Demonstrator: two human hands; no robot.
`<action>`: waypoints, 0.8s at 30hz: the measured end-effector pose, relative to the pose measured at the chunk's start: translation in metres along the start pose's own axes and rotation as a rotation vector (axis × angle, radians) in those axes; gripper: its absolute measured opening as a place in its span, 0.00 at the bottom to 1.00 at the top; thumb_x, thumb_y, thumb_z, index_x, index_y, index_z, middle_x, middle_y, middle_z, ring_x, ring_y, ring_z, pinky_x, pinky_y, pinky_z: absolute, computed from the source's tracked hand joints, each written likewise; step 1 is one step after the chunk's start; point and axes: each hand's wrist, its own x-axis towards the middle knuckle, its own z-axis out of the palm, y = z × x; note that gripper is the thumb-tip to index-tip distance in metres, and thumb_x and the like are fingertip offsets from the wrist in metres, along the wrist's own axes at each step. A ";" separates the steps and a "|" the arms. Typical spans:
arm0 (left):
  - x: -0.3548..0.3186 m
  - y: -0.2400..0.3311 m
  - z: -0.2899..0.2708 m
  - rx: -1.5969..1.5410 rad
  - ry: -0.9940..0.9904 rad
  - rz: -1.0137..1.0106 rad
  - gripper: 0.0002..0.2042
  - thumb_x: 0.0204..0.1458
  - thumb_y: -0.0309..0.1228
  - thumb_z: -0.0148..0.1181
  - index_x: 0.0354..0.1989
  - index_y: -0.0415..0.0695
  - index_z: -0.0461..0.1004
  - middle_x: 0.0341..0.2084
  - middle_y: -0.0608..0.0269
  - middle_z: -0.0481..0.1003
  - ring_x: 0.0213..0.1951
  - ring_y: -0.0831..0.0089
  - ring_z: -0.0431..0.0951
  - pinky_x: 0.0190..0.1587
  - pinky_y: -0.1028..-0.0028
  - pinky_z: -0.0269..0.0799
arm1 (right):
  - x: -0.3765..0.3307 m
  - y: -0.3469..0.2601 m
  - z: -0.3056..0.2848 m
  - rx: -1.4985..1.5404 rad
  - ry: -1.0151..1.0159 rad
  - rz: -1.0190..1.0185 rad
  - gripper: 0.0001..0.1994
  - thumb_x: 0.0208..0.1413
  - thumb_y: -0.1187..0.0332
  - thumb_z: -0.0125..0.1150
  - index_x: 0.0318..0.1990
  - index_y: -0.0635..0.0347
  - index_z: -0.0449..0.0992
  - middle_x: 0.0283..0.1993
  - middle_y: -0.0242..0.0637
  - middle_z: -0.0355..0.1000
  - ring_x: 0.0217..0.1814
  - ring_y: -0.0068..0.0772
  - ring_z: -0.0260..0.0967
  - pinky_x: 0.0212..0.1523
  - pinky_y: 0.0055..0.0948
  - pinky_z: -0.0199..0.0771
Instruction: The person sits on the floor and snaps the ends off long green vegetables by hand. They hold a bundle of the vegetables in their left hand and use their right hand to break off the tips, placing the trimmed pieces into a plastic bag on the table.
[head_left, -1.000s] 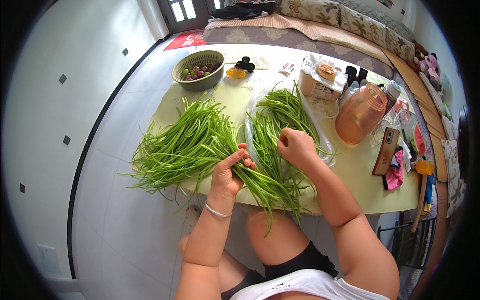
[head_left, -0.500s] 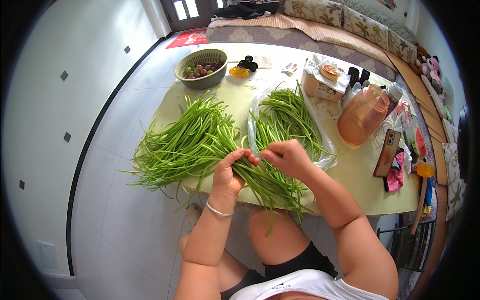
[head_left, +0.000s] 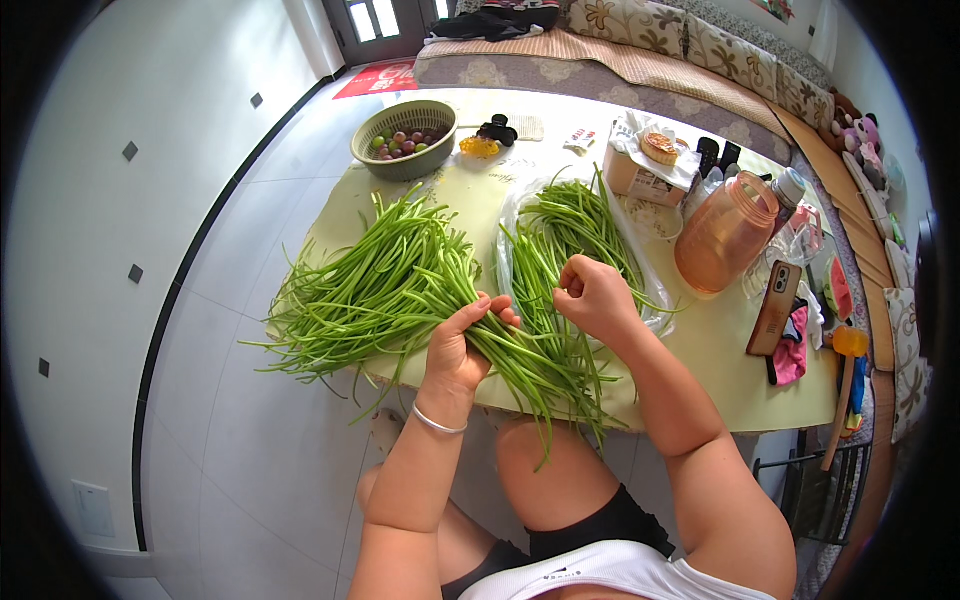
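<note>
My left hand (head_left: 466,338) is wrapped round a bunch of long, thin green vegetable stems (head_left: 525,358), whose ends hang over the near table edge. A big loose heap of the same stems (head_left: 375,285) spreads to its left, touching the bunch. My right hand (head_left: 597,298) is closed, thumb and fingers pressed together, raised to the right of the left hand. Whatever it pinches, if anything, is hidden. Behind it, more green stems (head_left: 575,225) lie in an opened clear plastic bag (head_left: 655,290).
At the back left stands a basket (head_left: 437,158) of grapes (head_left: 402,143), beside a black hair clip (head_left: 497,129). A pastry (head_left: 659,147) sits on a box (head_left: 645,182). Rightward are an orange-tinted jug (head_left: 722,240), a bottle (head_left: 789,187) and a phone (head_left: 775,305).
My right hand has moved right and slightly up, away from the left hand. My left hand keeps its grip on the bunch, almost unmoved.
</note>
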 end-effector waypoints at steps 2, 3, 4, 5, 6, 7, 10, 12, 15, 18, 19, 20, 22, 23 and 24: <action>0.000 -0.001 0.001 -0.007 -0.001 -0.014 0.05 0.51 0.21 0.60 0.36 0.41 0.72 0.40 0.46 0.77 0.41 0.58 0.79 0.51 0.58 0.74 | -0.003 -0.001 -0.001 0.170 -0.025 -0.003 0.09 0.44 0.67 0.63 0.29 0.62 0.72 0.23 0.37 0.71 0.25 0.34 0.70 0.28 0.33 0.69; 0.000 -0.001 0.002 -0.007 -0.004 -0.018 0.04 0.51 0.22 0.59 0.35 0.41 0.73 0.43 0.44 0.77 0.44 0.56 0.78 0.53 0.57 0.73 | -0.005 -0.004 -0.002 0.217 -0.031 -0.011 0.09 0.44 0.68 0.64 0.29 0.62 0.72 0.23 0.36 0.70 0.24 0.32 0.69 0.27 0.31 0.69; 0.000 -0.001 0.002 -0.008 -0.006 -0.022 0.04 0.51 0.22 0.59 0.35 0.41 0.73 0.46 0.43 0.76 0.47 0.54 0.77 0.56 0.56 0.71 | -0.006 -0.007 -0.001 0.265 -0.037 -0.020 0.09 0.44 0.69 0.64 0.29 0.63 0.72 0.22 0.35 0.70 0.24 0.29 0.68 0.26 0.30 0.68; 0.001 -0.001 0.002 0.000 -0.012 -0.014 0.03 0.52 0.22 0.58 0.35 0.42 0.73 0.47 0.43 0.75 0.49 0.54 0.77 0.56 0.56 0.71 | -0.008 -0.010 0.000 0.313 -0.044 -0.028 0.08 0.44 0.69 0.64 0.29 0.63 0.72 0.21 0.34 0.69 0.23 0.27 0.67 0.26 0.28 0.67; 0.001 -0.001 0.001 0.008 -0.018 -0.008 0.03 0.52 0.22 0.58 0.35 0.42 0.73 0.48 0.43 0.75 0.51 0.54 0.76 0.57 0.56 0.71 | -0.009 -0.009 0.001 0.334 -0.034 -0.054 0.08 0.45 0.70 0.64 0.29 0.63 0.71 0.20 0.34 0.68 0.22 0.26 0.66 0.25 0.27 0.67; 0.002 -0.001 0.001 0.016 -0.025 -0.002 0.03 0.52 0.22 0.58 0.35 0.42 0.73 0.49 0.42 0.74 0.52 0.53 0.75 0.57 0.57 0.70 | -0.009 -0.009 0.003 0.355 -0.024 -0.079 0.08 0.45 0.71 0.64 0.29 0.63 0.71 0.20 0.33 0.68 0.22 0.24 0.66 0.25 0.26 0.66; 0.002 -0.001 0.002 0.018 -0.032 -0.009 0.03 0.53 0.23 0.58 0.35 0.42 0.74 0.49 0.43 0.74 0.52 0.53 0.75 0.58 0.57 0.70 | -0.010 -0.010 0.005 0.398 0.096 -0.076 0.08 0.45 0.73 0.65 0.30 0.63 0.71 0.19 0.32 0.67 0.21 0.22 0.64 0.24 0.24 0.66; 0.002 -0.001 0.001 0.022 -0.037 -0.006 0.03 0.53 0.23 0.57 0.35 0.42 0.74 0.49 0.43 0.74 0.52 0.53 0.75 0.58 0.57 0.70 | -0.011 -0.012 0.005 0.407 0.124 -0.101 0.08 0.45 0.74 0.64 0.31 0.63 0.70 0.19 0.32 0.66 0.20 0.21 0.64 0.23 0.24 0.66; 0.001 -0.002 0.004 0.002 -0.024 0.004 0.03 0.53 0.22 0.58 0.35 0.41 0.71 0.47 0.42 0.75 0.50 0.54 0.76 0.55 0.58 0.72 | -0.014 -0.015 0.003 0.336 0.008 -0.206 0.09 0.46 0.73 0.65 0.32 0.61 0.70 0.20 0.32 0.67 0.19 0.24 0.64 0.23 0.25 0.66; 0.000 -0.003 0.009 0.005 0.017 0.005 0.04 0.53 0.22 0.58 0.36 0.41 0.70 0.42 0.45 0.76 0.44 0.57 0.78 0.52 0.58 0.73 | -0.016 -0.017 0.011 0.275 -0.172 -0.367 0.10 0.46 0.72 0.67 0.33 0.60 0.71 0.20 0.35 0.69 0.19 0.31 0.63 0.23 0.28 0.67; -0.001 -0.003 0.009 0.012 0.035 0.005 0.04 0.53 0.22 0.58 0.36 0.41 0.70 0.40 0.47 0.77 0.42 0.58 0.78 0.52 0.58 0.74 | -0.016 -0.016 0.013 0.318 -0.227 -0.396 0.09 0.48 0.68 0.67 0.32 0.59 0.72 0.22 0.37 0.70 0.19 0.38 0.65 0.23 0.32 0.67; 0.000 -0.003 0.005 -0.012 0.025 0.009 0.05 0.53 0.22 0.58 0.36 0.41 0.70 0.38 0.49 0.77 0.40 0.59 0.78 0.50 0.58 0.74 | -0.015 -0.013 0.015 0.276 -0.208 -0.322 0.09 0.49 0.67 0.66 0.32 0.59 0.72 0.22 0.37 0.70 0.20 0.38 0.65 0.23 0.32 0.67; 0.001 -0.001 0.001 -0.062 0.006 0.017 0.05 0.53 0.23 0.58 0.36 0.41 0.70 0.34 0.54 0.77 0.36 0.62 0.77 0.48 0.58 0.75 | -0.013 -0.008 0.016 0.191 -0.172 -0.175 0.08 0.50 0.66 0.65 0.30 0.58 0.73 0.23 0.37 0.71 0.21 0.38 0.66 0.24 0.32 0.67; 0.000 -0.001 0.000 -0.053 0.046 0.040 0.05 0.53 0.23 0.58 0.36 0.41 0.70 0.30 0.58 0.76 0.33 0.65 0.77 0.45 0.59 0.75 | -0.009 -0.007 0.015 0.149 -0.107 -0.120 0.10 0.52 0.62 0.64 0.28 0.57 0.73 0.24 0.36 0.72 0.25 0.40 0.70 0.26 0.34 0.68; 0.000 0.000 -0.002 -0.061 0.022 0.043 0.04 0.53 0.24 0.58 0.36 0.41 0.70 0.29 0.58 0.75 0.33 0.65 0.77 0.45 0.59 0.75 | -0.007 -0.004 0.014 0.039 -0.070 -0.127 0.11 0.51 0.61 0.64 0.28 0.57 0.73 0.25 0.37 0.72 0.26 0.41 0.70 0.27 0.36 0.69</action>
